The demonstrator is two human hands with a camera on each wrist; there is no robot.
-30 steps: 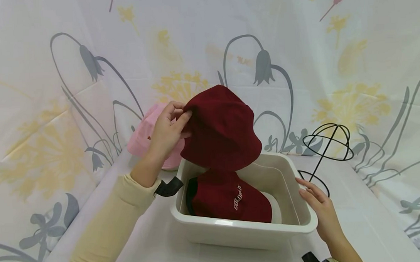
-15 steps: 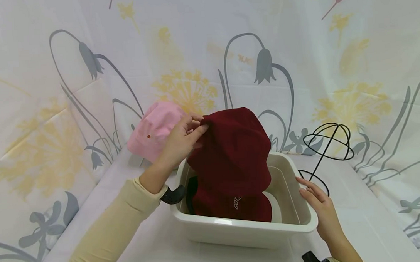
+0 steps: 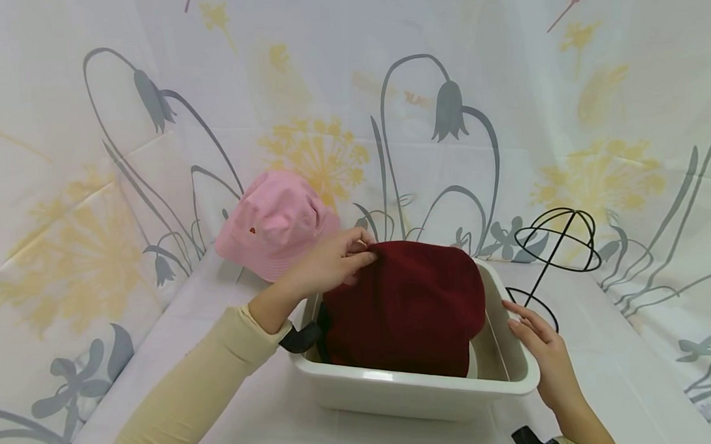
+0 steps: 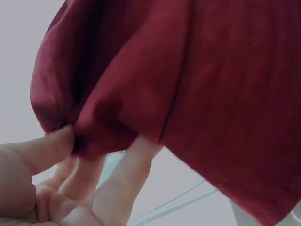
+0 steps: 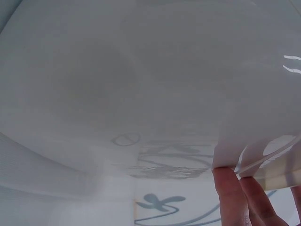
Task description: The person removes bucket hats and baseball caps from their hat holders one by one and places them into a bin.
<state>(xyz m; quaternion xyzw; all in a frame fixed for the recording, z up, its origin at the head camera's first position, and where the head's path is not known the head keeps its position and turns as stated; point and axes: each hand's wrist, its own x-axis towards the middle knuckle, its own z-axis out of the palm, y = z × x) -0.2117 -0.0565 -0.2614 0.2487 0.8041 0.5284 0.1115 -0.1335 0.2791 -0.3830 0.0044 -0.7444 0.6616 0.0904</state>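
Observation:
My left hand pinches the edge of a dark red bucket hat between thumb and fingers. The hat is lowered into a white plastic bin, part of it still above the rim. In the left wrist view the red cloth hangs in folds from the thumb and fingers. Beneath it lies another dark red hat, mostly covered; a sliver of its pale brim shows at the right. My right hand rests against the bin's right rim, and in the right wrist view its fingertips touch the outer wall.
A pink bucket hat with a small red mark sits behind the bin to the left. A black wire hat stand stands behind at the right. White cloth covers the table, and a flower-print curtain hangs behind.
My left hand has moved down and right, bringing the bucket hat from above the bin down into it. The lettering on the lower hat is now covered. My right hand stays at the rim.

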